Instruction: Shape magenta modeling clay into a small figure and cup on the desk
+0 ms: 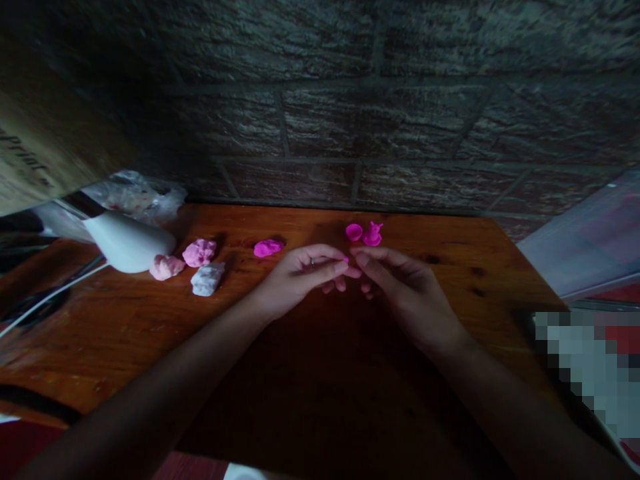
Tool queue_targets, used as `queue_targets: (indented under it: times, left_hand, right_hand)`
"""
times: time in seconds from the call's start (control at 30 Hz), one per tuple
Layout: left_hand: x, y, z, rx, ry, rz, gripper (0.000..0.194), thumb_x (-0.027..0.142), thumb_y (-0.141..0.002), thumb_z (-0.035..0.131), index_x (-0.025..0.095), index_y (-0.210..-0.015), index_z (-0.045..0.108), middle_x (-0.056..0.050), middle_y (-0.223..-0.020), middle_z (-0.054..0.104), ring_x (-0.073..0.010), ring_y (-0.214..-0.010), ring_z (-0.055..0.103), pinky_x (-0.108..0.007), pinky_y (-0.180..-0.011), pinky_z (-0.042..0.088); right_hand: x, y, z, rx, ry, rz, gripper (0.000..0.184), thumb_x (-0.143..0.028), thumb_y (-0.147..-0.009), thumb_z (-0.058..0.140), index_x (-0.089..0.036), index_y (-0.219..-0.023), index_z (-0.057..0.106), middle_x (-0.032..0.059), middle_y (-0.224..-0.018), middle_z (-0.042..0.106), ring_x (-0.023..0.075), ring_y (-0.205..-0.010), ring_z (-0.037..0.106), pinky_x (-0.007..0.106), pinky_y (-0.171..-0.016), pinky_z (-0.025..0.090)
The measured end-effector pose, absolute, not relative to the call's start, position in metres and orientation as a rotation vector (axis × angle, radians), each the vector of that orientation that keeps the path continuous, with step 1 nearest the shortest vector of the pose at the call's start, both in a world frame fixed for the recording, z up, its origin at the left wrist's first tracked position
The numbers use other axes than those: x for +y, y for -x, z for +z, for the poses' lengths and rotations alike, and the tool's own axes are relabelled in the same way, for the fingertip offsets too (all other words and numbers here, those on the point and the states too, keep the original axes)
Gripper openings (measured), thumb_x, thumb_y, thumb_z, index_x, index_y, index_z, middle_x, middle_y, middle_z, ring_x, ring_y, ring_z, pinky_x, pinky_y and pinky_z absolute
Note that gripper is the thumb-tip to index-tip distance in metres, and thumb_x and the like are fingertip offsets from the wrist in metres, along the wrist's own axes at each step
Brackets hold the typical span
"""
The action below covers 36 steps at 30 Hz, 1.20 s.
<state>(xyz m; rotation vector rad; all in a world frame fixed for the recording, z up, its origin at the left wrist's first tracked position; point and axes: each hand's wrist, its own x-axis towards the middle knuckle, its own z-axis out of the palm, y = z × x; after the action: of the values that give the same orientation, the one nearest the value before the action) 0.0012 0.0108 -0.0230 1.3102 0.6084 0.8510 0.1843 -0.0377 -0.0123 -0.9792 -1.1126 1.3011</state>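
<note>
Between the thumb and forefinger of my left hand (pixel 305 275), which wears a ring, a tiny piece of magenta modelling clay (pixel 346 259) shows. My right hand (pixel 407 287) is close beside it, thumb and forefinger pinched together; what they hold, if anything, is hidden. Just beyond the fingertips lie a small magenta clay cup (pixel 354 232) and a magenta clay shape (pixel 372 234) with little points on top. A larger magenta clay lump (pixel 269 248) rests on the wooden table (pixel 240 347), left of my left hand.
Farther left sit two pale pink lumps (pixel 199 253) and a whitish lump (pixel 207 279), near a white rounded object (pixel 131 241) with a cable. Behind it are a crumpled plastic bag (pixel 145 193) and a brown printed surface (pixel 55 120). A stone-block wall (pixel 320 120) borders the table's back.
</note>
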Motion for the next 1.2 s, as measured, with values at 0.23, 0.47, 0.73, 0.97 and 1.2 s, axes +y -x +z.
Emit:
queue_targets:
  times: [0.23,0.47,0.73,0.97,1.2]
  left_hand:
    - [0.0082,-0.0015,-0.0158,0.648,-1.477,0.811,0.029,0.041,-0.092,0.071,0.013,-0.089,0.071,-0.005,-0.080,0.076,-0.0121,-0.066,0.068,-0.022,-0.060,0.046]
    - [0.0112,0.0025,-0.0217,0.654,-1.294,0.647,0.037,0.050,-0.087,0.075,0.013,-0.091,0.073,-0.008,-0.087,0.078,-0.0124,-0.068,0.067,-0.023,-0.062,0.047]
    - [0.0114,0.0065,-0.0187,0.650,-1.332,0.549,0.037,0.050,-0.089,0.072,0.013,-0.089,0.072,-0.008,-0.084,0.076,-0.0102,-0.066,0.062,-0.022,-0.058,0.043]
    - [0.0092,0.0060,-0.0178,0.615,-1.328,0.545,0.039,0.051,-0.091,0.069,0.013,-0.088,0.071,-0.007,-0.079,0.072,-0.0102,-0.061,0.059,-0.022,-0.054,0.041]
    - [0.0118,0.0066,-0.0179,0.628,-1.422,0.529,0.036,0.048,-0.092,0.068,0.013,-0.089,0.073,-0.009,-0.089,0.076,-0.0101,-0.064,0.059,-0.022,-0.055,0.040]
  right_hand:
    - [-0.0388,-0.1850,-0.0116,-1.243,1.008,1.255,0.019,-0.032,-0.082,0.082,-0.026,-0.099,0.082,-0.0007,-0.080,0.078,0.0113,-0.066,0.066,0.027,-0.065,0.056]
    - [-0.0379,-0.1855,-0.0147,-1.345,0.961,1.185,0.013,-0.033,-0.084,0.080,-0.023,-0.091,0.077,0.0008,-0.086,0.079,0.0154,-0.078,0.073,0.028,-0.074,0.060]
    - [-0.0376,-0.1898,-0.0153,-1.461,0.973,1.182,0.020,-0.033,-0.090,0.072,-0.022,-0.106,0.075,0.0012,-0.086,0.075,0.0135,-0.075,0.070,0.027,-0.070,0.059]
    - [-0.0362,-0.1945,-0.0082,-1.484,0.993,1.297,0.019,-0.038,-0.089,0.073,-0.024,-0.099,0.080,0.0011,-0.081,0.075,0.0137,-0.071,0.066,0.027,-0.066,0.055]
    - [-0.0347,-0.1918,-0.0135,-1.439,1.041,1.251,0.022,-0.042,-0.088,0.074,-0.022,-0.095,0.080,0.0011,-0.077,0.073,0.0140,-0.070,0.065,0.028,-0.066,0.054]
